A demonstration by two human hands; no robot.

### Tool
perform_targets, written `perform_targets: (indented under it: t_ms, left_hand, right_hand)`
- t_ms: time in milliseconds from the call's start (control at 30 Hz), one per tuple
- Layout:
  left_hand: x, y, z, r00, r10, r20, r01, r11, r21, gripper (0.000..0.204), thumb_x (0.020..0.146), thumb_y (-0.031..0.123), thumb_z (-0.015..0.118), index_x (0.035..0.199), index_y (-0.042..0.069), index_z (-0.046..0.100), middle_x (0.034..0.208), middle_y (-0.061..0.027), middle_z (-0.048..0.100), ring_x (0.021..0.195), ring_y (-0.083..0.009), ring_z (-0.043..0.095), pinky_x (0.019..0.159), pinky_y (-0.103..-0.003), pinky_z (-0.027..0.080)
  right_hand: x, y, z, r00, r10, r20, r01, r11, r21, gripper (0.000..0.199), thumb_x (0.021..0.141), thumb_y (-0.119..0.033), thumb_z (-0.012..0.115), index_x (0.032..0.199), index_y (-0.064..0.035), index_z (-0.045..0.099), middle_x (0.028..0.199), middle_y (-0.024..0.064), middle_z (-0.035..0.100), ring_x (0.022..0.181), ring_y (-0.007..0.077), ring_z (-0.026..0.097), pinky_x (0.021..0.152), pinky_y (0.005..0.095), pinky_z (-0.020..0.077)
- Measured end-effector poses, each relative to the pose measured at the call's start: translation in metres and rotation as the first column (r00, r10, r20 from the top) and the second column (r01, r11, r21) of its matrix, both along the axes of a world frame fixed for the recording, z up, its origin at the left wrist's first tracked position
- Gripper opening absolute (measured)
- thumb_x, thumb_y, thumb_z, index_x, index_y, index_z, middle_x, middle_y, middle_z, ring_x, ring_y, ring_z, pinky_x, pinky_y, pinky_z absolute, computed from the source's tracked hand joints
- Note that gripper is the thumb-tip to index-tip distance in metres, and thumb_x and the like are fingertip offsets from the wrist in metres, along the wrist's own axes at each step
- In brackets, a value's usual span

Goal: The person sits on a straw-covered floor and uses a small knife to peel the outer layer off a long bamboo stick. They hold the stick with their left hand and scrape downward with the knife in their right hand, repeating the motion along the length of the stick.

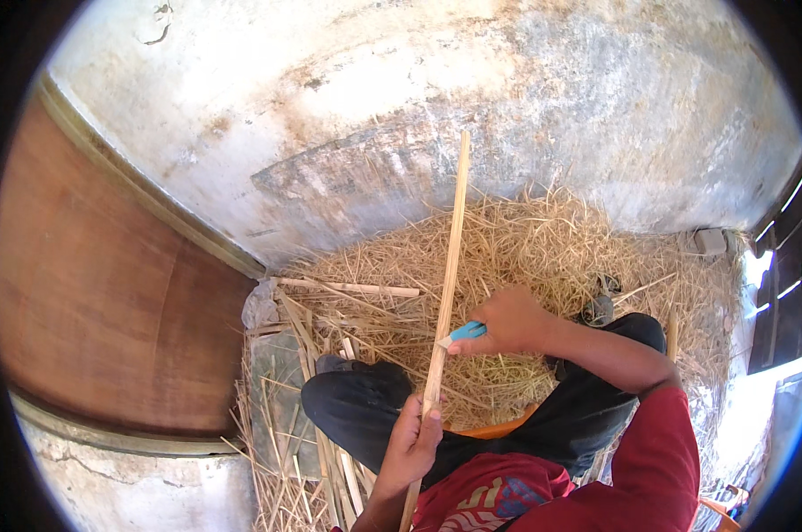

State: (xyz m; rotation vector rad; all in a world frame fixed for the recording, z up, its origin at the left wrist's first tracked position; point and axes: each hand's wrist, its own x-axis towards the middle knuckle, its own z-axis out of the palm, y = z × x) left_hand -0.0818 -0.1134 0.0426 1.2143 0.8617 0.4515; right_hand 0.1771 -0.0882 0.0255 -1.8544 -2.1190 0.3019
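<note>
A long, pale bamboo strip (455, 222) slants upward in front of me, its far end standing before the wall. Low on the strip, my left hand (412, 441) is closed around it, and its lower end runs down beside my red shirt. My right hand (512, 321) grips a knife with a blue handle (468, 331). The short blade meets the strip's right edge, above my left hand. Part of the handle is hidden inside my right fingers.
Dry shavings (543, 239) are heaped along the stained wall (507, 115). More cut strips (348, 288) lie to the left, beside a brown wooden door (108, 284). My crossed legs in dark trousers (357, 403) frame an orange object (499, 426), mostly hidden. A small grey block (710, 241) sits at right.
</note>
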Motion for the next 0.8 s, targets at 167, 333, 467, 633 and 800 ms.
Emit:
perform_targets:
  t_ms: [167, 333, 467, 633, 800]
  left_hand:
    - [0.005, -0.002, -0.002, 0.991, -0.035, -0.131, 0.068, 0.965, 0.253, 0.026, 0.099, 0.020, 0.045, 0.117, 0.002, 0.046, 0.069, 0.0016, 0.045, 0.059, -0.0055, 0.041, 0.052, -0.023, 0.035]
    - [0.005, -0.006, 0.003, 0.965, -0.043, -0.258, 0.138, 0.922, 0.363, 0.027, 0.099, 0.020, 0.045, 0.117, 0.001, 0.044, 0.067, -0.0083, 0.051, 0.057, -0.0136, 0.049, 0.053, -0.030, 0.040]
    - [0.004, -0.012, 0.003, 0.953, -0.065, -0.297, 0.180, 0.908, 0.379, 0.028, 0.097, 0.020, 0.047, 0.117, 0.001, 0.044, 0.064, -0.0121, 0.053, 0.055, -0.0192, 0.055, 0.051, -0.033, 0.041]
    - [-0.007, -0.026, 0.016, 0.908, -0.115, -0.404, 0.255, 0.915, 0.313, 0.032, 0.095, 0.021, 0.051, 0.118, 0.001, 0.043, 0.064, -0.0135, 0.055, 0.054, -0.0241, 0.059, 0.050, -0.035, 0.042]
    - [-0.024, -0.045, 0.017, 0.888, -0.153, -0.434, 0.273, 0.934, 0.230, 0.031, 0.095, 0.021, 0.052, 0.119, 0.002, 0.047, 0.074, -0.0027, 0.053, 0.066, -0.0085, 0.051, 0.057, -0.025, 0.041]
  right_hand:
    - [0.025, 0.020, -0.007, 0.997, -0.077, 0.016, 0.075, 0.993, 0.092, 0.084, 0.072, -0.085, 0.040, 0.055, -0.0065, 0.062, 0.045, 0.0114, 0.051, 0.044, 0.0293, 0.057, 0.043, 0.0409, 0.0441]
    - [0.062, 0.042, -0.025, 0.965, -0.263, 0.017, 0.243, 0.912, 0.330, 0.079, 0.074, -0.082, 0.043, 0.055, -0.0080, 0.061, 0.043, 0.0066, 0.048, 0.041, 0.0223, 0.054, 0.040, 0.0365, 0.0421]
    - [0.090, 0.055, -0.026, 0.922, -0.387, -0.013, 0.381, 0.901, 0.209, 0.076, 0.077, -0.081, 0.042, 0.059, -0.0099, 0.064, 0.044, 0.0016, 0.050, 0.040, 0.0180, 0.051, 0.040, 0.0330, 0.0417]
    - [0.130, 0.065, -0.020, 0.869, -0.492, 0.048, 0.476, 0.858, 0.194, 0.080, 0.077, -0.083, 0.036, 0.060, -0.0108, 0.065, 0.047, 0.0008, 0.051, 0.048, 0.0161, 0.054, 0.044, 0.0329, 0.0440]
    - [0.169, 0.067, -0.015, 0.797, -0.601, 0.062, 0.597, 0.799, 0.078, 0.082, 0.078, -0.082, 0.037, 0.067, -0.0074, 0.069, 0.051, 0.0051, 0.056, 0.057, 0.0199, 0.060, 0.050, 0.0371, 0.0476]
